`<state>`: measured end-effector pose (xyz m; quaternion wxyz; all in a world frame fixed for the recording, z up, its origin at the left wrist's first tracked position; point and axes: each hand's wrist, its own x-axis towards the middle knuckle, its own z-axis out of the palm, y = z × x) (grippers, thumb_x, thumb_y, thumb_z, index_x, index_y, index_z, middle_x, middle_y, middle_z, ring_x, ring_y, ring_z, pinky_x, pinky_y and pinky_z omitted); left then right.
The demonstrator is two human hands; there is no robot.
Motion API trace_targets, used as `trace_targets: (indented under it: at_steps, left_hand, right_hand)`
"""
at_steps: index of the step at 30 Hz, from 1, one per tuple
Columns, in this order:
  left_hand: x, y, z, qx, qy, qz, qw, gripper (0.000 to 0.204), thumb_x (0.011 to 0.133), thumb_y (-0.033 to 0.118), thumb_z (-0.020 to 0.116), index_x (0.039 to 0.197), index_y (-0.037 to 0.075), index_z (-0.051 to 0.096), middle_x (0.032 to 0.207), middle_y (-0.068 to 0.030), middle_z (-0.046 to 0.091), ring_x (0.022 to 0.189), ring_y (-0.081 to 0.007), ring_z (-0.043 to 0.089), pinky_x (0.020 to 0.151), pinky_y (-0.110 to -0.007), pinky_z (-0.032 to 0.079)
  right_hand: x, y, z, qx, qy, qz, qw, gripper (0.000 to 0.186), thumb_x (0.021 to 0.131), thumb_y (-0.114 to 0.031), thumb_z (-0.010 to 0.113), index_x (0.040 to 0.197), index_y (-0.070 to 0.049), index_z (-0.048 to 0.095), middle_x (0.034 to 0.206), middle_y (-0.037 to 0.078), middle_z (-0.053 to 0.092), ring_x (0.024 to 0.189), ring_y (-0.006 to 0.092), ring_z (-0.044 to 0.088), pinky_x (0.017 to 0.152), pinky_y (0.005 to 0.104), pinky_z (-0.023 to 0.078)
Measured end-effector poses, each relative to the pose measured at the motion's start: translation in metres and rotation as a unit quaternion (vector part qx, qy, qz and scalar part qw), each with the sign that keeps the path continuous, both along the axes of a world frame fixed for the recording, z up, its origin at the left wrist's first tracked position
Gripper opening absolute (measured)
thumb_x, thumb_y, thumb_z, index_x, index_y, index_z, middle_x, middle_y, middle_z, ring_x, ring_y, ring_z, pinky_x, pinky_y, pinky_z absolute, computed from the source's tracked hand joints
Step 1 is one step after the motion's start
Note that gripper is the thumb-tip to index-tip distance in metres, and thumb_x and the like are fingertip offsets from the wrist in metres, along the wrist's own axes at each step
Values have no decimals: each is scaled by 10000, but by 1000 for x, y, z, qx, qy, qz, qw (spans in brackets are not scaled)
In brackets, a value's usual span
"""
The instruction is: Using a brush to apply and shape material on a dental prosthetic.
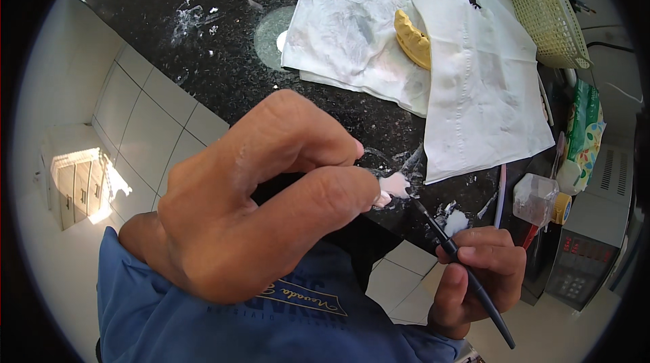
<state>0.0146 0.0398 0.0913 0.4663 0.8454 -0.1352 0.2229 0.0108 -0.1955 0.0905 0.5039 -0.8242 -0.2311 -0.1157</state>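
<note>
Left hand (264, 231) pinches a pink-white piece (395, 186) near the front edge of the tabletop (223, 72); right hand (497, 269) grips a brush (439, 231) slanting leftward toward it.

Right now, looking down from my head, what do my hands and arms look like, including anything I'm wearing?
Your left hand and right hand are both bare: no glove, ring or watch shows. Around the forearms is a blue shirt, with dark print and a yellow-outlined panel on its front. I can't tell its sleeve length.
</note>
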Motion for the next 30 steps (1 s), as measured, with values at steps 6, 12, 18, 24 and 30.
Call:
trace_targets:
  at_steps: [6,12,18,24,30]
  left_hand:
    - [7,9,5,28,44,-52,997,156,715,-44,788,826,-11,683,831,-144,607,743,-194,682,605,-251,538]
    - [12,13,9,56,78,-74,993,148,720,-39,789,816,-18,678,830,-144,626,731,-183,680,593,-253,527]
    - [18,18,14,71,109,-107,986,137,733,-23,786,816,-17,677,835,-126,615,716,-171,668,603,-251,523]
    - [22,18,13,55,119,-134,982,139,738,8,789,808,-14,670,833,-125,611,716,-172,665,578,-253,501]
    - [25,21,11,36,135,-172,975,146,736,31,797,801,-3,670,831,-118,616,728,-181,672,578,-262,509]
  right_hand:
    - [-1,2,3,-71,2,18,997,251,906,-186,660,946,3,499,786,151,580,601,141,572,533,221,479]
    - [-7,6,4,-76,13,-19,997,279,905,-211,683,951,-2,504,780,144,581,604,140,571,537,223,475]
    - [-8,9,3,-47,16,-67,997,309,918,-283,670,927,-31,492,762,130,576,588,135,550,524,225,448]
    - [-9,8,3,-58,25,-75,995,321,915,-298,677,915,-40,486,748,124,572,588,137,545,525,231,433]
    - [-8,7,4,-85,8,-53,995,314,915,-290,679,914,-41,488,741,121,576,596,139,548,531,239,427]
